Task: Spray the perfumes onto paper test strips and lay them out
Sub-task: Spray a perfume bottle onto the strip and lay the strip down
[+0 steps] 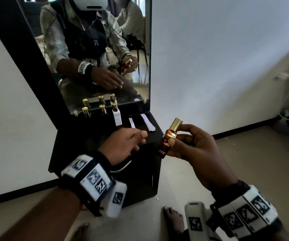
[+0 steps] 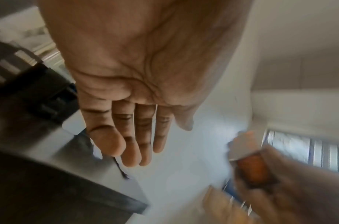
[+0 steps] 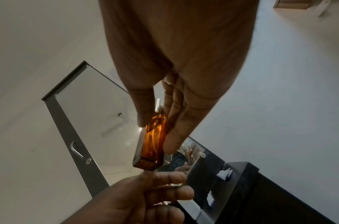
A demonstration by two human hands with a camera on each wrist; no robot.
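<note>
Right hand (image 1: pixel 194 150) has the amber perfume bottle (image 1: pixel 169 139) pinched between thumb on the near face and fingers behind, gold cap (image 1: pixel 176 123) on and pointing up and away, the bottle lifted off the furniture and held in front of the body, just past the right corner of the black cabinet top (image 1: pixel 150 139). From the right wrist view that grip sits high on the glass, near the neck, leaving the base free; I'd say that keeps the cap end reachable for the other hand. And the left hand (image 1: pixel 124 145) is empty, fingers relaxed and loosely spread, hovering above the cabinet top close beside the bottle, its palm plainly bare in the left wrist view, which is blurred. It looks placed either to pull that cap or to go for paper; I can't tell which. Just beyond it lie the paper test strips (image 1: pixel 148 122), one single strip to the left and a small stack to the right, near the right edge. Further back, against the mirror (image 1: pixel 105 49), stand a white perfume bottle (image 1: pixel 117 117) and two gold-capped bottles (image 1: pixel 95 111) in a row, parked out of the working zone, I reckon. Nothing sprayed from this bottle yet, judging by the cap.
</note>
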